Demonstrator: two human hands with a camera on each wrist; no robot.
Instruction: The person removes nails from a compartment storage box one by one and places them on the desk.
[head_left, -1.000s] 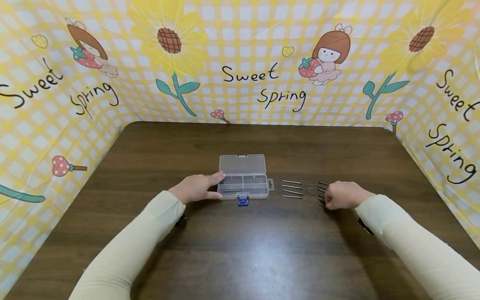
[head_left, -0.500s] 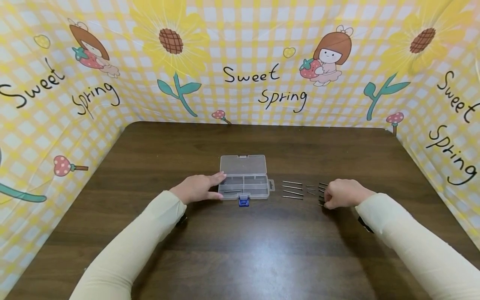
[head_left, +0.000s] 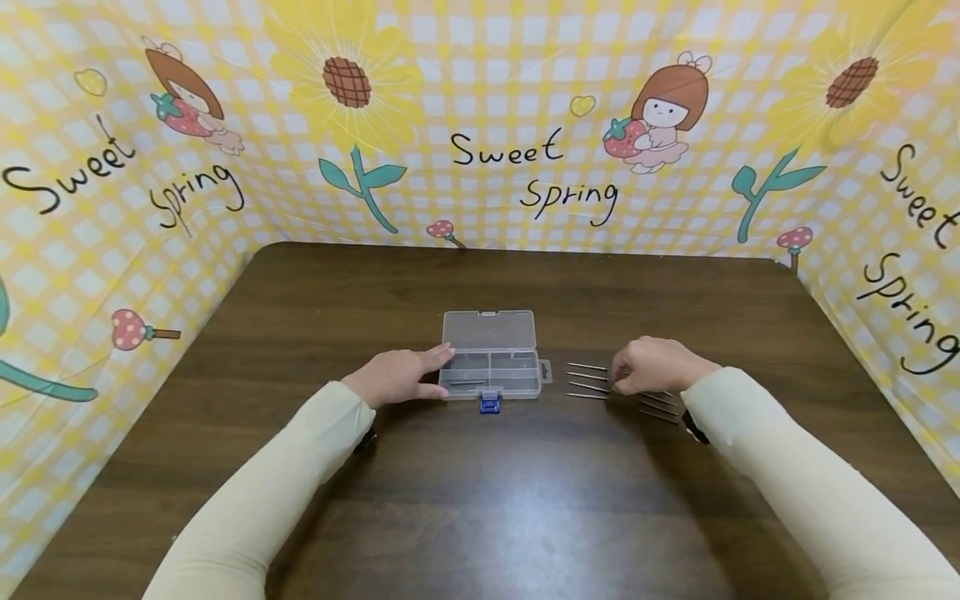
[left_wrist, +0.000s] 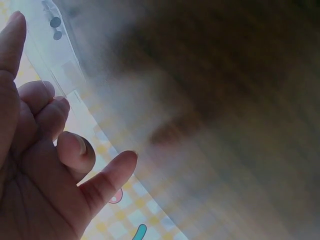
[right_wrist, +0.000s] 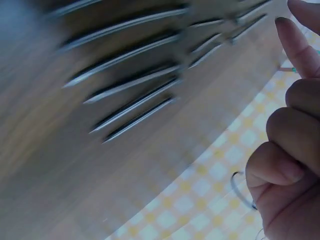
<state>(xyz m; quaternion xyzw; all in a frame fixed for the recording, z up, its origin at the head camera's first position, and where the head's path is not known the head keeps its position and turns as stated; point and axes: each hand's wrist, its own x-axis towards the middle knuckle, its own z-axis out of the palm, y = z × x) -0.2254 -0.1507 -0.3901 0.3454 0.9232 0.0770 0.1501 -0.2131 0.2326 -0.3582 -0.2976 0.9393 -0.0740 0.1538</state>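
Note:
A clear plastic box (head_left: 489, 372) with compartments and a blue latch (head_left: 490, 403) lies on the table, its lid (head_left: 489, 331) raised at the back. One thin nail (head_left: 467, 382) lies in its front left compartment. My left hand (head_left: 393, 377) rests against the box's left end, thumb and fingers extended. My right hand (head_left: 660, 364) hovers over the small nails (right_wrist: 205, 42), between two groups of longer nails. Its index finger (right_wrist: 297, 47) reaches out, the other fingers are bent, and no nail shows in it. Long nails (head_left: 587, 379) lie left of it; darker nails (head_left: 660, 406) are partly hidden under it.
The brown wooden table (head_left: 480, 500) is enclosed at the back and sides by a yellow checked cloth (head_left: 480, 108). The box's hanging tab (head_left: 545, 371) sticks out toward the nails.
My right hand has moved left, from the darker nails to the small ones, uncovering part of the darker group. My left hand and the box keep their places.

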